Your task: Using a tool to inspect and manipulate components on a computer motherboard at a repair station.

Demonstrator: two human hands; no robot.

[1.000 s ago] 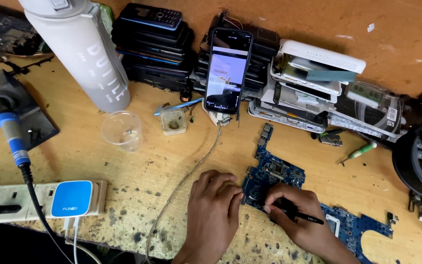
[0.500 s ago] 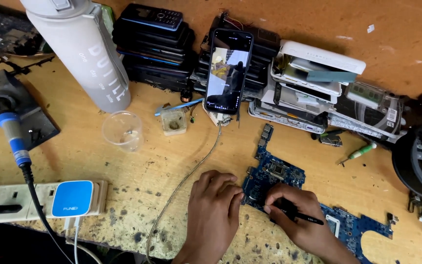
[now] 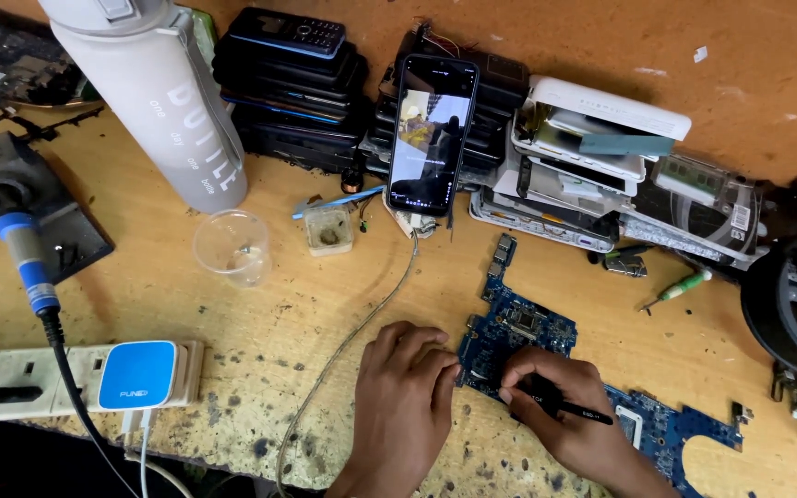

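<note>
Stained wooden bench (image 3: 232, 314): blue circuit board (image 3: 518, 327), plastic cup (image 3: 231, 247), power strip (image 3: 11, 369), bottle (image 3: 163, 101)

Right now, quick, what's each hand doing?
Left hand: holds nothing, fingers curled, fingertips pressing the edge of the blue circuit board.
Right hand: closed on a thin black pen-like tool, over the board.
</note>
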